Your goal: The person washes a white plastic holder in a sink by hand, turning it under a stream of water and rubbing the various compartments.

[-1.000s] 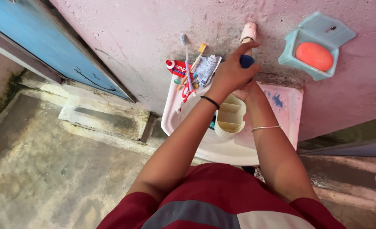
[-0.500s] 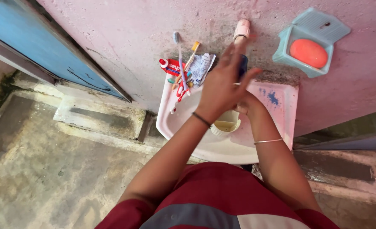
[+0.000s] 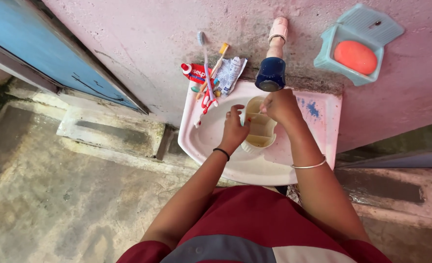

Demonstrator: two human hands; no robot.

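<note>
Left hand (image 3: 234, 127) had dropped from blue tap (image 3: 270, 74), fingers now curled on cream holder (image 3: 260, 129) in sink (image 3: 255, 168); right hand (image 3: 280, 106) gripped its far rim. Both steadied holder under spout.

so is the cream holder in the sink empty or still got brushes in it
Empty. The holder, held by both hands over the sink, shows bare compartments; the toothbrushes lie on the sink's rim.
</note>
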